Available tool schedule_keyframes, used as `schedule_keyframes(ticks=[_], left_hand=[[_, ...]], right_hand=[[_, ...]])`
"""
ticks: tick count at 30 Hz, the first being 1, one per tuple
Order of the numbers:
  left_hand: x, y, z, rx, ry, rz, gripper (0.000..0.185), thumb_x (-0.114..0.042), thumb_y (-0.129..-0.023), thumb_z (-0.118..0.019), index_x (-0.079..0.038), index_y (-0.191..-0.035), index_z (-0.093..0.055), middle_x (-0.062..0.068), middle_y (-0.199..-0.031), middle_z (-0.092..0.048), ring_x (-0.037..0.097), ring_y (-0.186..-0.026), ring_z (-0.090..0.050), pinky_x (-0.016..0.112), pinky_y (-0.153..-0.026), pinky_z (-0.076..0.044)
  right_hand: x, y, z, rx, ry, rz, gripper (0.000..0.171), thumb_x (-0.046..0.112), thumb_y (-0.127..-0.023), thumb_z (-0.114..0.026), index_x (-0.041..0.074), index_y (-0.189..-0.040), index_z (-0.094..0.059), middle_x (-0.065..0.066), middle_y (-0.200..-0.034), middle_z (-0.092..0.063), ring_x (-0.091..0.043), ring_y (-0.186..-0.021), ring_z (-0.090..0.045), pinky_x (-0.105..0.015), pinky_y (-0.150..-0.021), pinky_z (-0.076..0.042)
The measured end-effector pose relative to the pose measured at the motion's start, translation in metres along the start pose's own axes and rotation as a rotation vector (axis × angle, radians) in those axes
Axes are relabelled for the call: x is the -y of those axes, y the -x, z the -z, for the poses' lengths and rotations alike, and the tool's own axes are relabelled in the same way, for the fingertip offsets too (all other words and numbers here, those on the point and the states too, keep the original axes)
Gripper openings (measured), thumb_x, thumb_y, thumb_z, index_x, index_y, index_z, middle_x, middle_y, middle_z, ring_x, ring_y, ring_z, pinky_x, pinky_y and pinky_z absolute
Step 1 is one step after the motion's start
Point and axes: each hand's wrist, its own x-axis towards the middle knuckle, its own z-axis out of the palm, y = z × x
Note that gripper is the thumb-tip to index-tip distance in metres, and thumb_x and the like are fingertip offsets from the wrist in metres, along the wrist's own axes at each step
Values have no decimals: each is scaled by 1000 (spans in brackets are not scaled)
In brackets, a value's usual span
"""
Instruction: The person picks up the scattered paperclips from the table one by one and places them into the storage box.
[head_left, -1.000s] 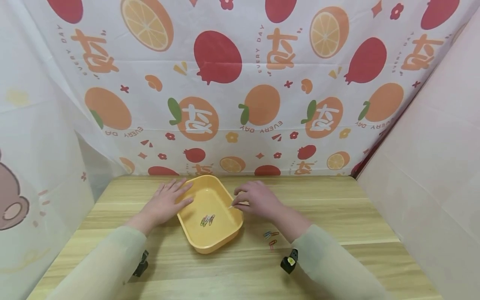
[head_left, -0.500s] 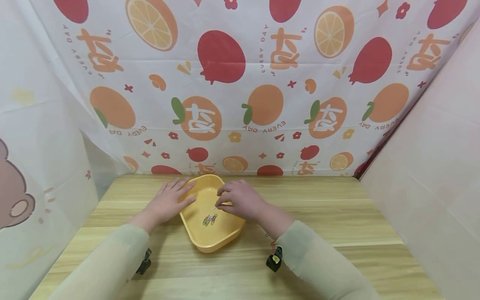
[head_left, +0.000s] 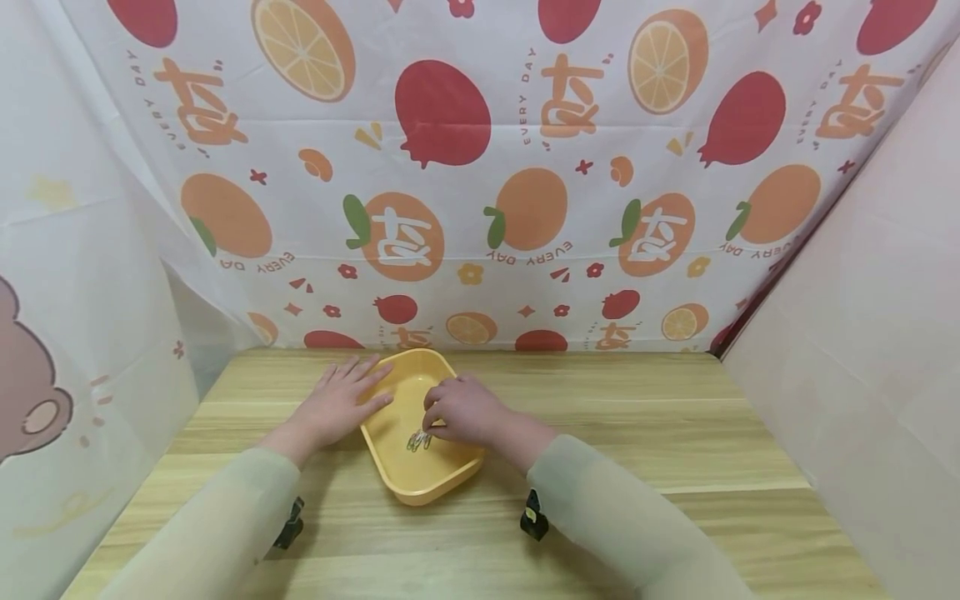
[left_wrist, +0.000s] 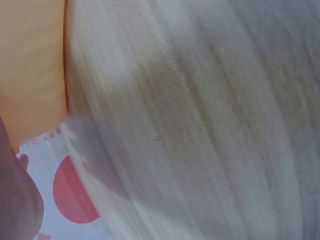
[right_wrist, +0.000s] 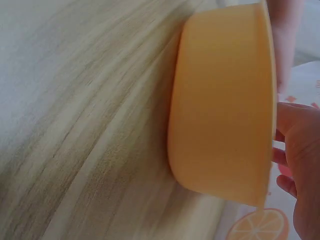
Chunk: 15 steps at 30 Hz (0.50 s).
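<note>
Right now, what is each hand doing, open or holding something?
Left hand: open, fingers flat against the yellow tray.
Right hand: fingers curled down at the paper clips; whether it grips one cannot be told.

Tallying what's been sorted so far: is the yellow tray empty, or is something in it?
Not empty: paper clips lie on the floor of the yellow tray, under the right hand's fingertips.
</note>
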Motion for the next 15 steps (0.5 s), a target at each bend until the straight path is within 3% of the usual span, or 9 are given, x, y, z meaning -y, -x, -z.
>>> schedule_keyframes(ticks=[8,15], left_hand=[[-1,1,-2,-24,12,1,63,-52,-101,-49,-21,-155,-38,13,-162,-26,47,-146,-18,67,-115,-7],[-1,1,-2,-7,-2,5,65,-57,-101,-43,-22,-156,-35,12,-163,-24,46,-147,-16,66,-116,-7]], right_hand=[[2,-14,-16,59,40,-7,11,39,-94,-69,38,-98,-78,16,-107,-65,-9,-104,-55,-33,-96,-41],[3,-18,-25,71,72,-9,11,40,-94,-68,40,-97,-79,16,-103,-64,-8,-98,-55,-30,-89,-41]])
